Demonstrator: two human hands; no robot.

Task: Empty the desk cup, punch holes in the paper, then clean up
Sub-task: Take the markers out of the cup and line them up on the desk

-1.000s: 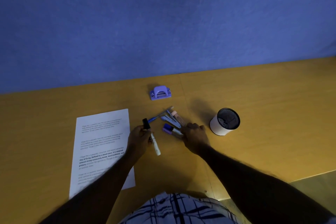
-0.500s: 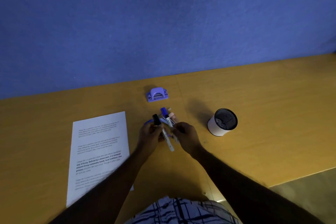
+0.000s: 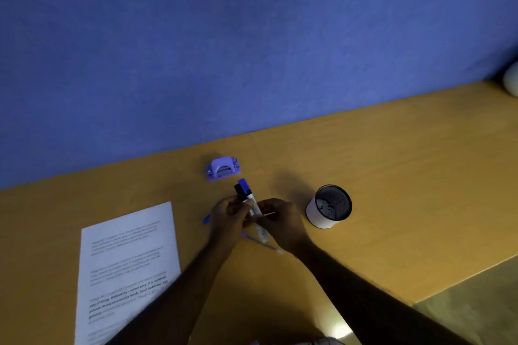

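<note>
My left hand [image 3: 227, 218] and my right hand [image 3: 281, 223] meet at the middle of the desk, both closed around a bundle of markers and pens [image 3: 246, 196]; black and blue caps stick up above the fingers. A blue pen tip [image 3: 206, 219] pokes out left of my left hand. A thin purple pen [image 3: 262, 244] lies on the desk under the hands. The white desk cup [image 3: 326, 209] with a dark mesh inside stands upright to the right, apart from my hands. The purple hole punch [image 3: 223, 168] sits just behind the bundle. The printed paper [image 3: 127, 269] lies flat at the left.
A blue wall panel [image 3: 252, 50] rises behind the wooden desk [image 3: 406, 190]. The desk's front edge cuts across at the lower right, with floor beyond. A pale rounded object [image 3: 511, 81] shows at the far right edge.
My hands came together from lying apart on the desk and gathered the scattered markers and pens into one bundle, lifted upright between them.
</note>
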